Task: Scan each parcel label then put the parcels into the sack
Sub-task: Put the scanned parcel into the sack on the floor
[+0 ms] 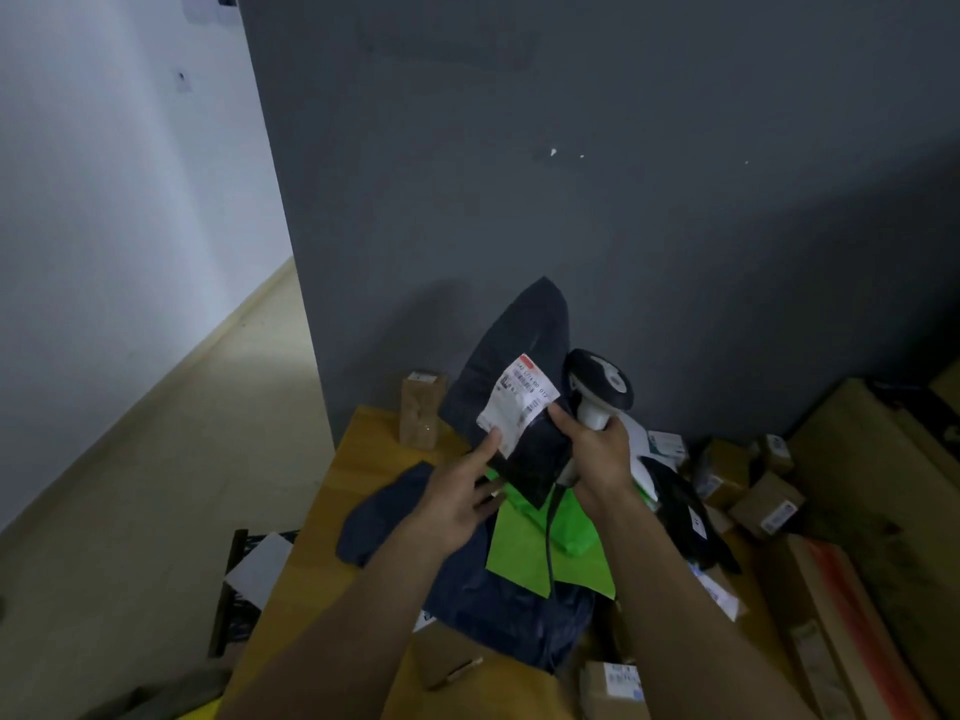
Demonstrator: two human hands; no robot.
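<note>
A dark soft parcel with a white label is held up over the yellow table. My left hand touches the label's lower corner with straight fingers. My right hand grips the white handle of a barcode scanner, whose black head points up beside the label, and its thumb presses the parcel's edge. A black cable hangs from the scanner. Below lies a green bag on a dark blue sack; more dark blue fabric rises behind the parcel.
A brown parcel stands against the grey wall. Several cardboard boxes and dark bags crowd the right side, with long cartons beyond. A labelled box sits near the front edge. A black crate stands on the floor at left.
</note>
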